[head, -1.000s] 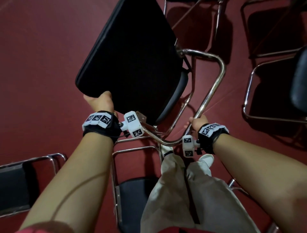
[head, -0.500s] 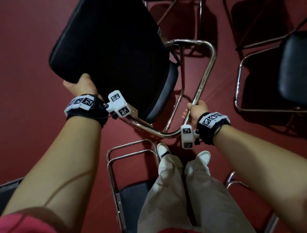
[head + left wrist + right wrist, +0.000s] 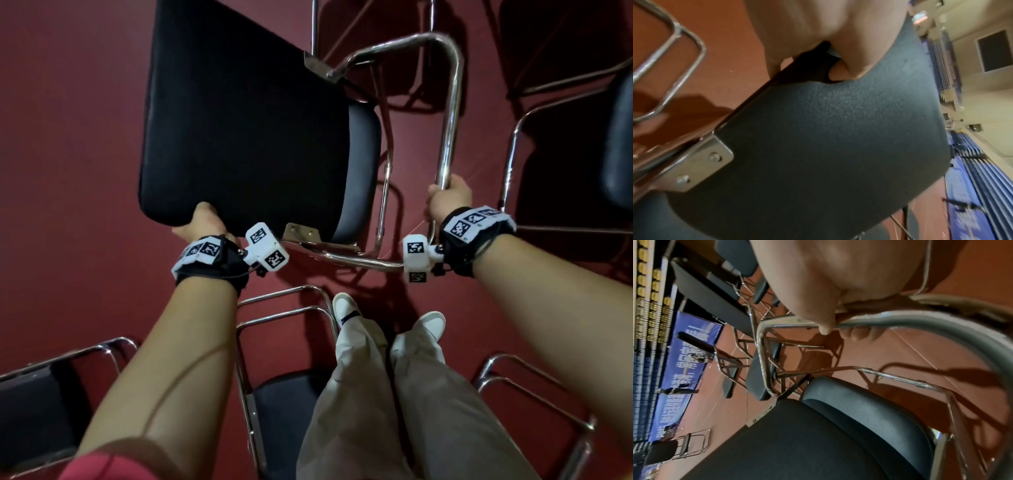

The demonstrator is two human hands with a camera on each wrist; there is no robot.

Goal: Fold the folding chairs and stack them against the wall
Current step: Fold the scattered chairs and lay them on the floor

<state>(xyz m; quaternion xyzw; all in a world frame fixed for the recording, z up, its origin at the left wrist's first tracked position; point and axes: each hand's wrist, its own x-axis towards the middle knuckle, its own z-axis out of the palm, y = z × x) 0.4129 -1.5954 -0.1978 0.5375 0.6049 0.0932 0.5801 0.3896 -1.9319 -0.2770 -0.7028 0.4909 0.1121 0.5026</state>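
I hold a folding chair off the red floor in front of me. Its black seat is swung up against the black backrest, underside facing me. My left hand grips the near corner of the seat, thumb on the underside. My right hand is wrapped round the chrome frame tube, its fingers curled under that tube. The fingers of the left hand are hidden behind the seat.
More open folding chairs stand all round: one below my arms, one at the lower left, one at the right, a frame at the lower right. My shoes stand between them. Blue banners line the far side.
The chair has swung round in my hands, its seat now facing me more squarely. My right hand has slid further up the chrome tube. Both grips are kept.
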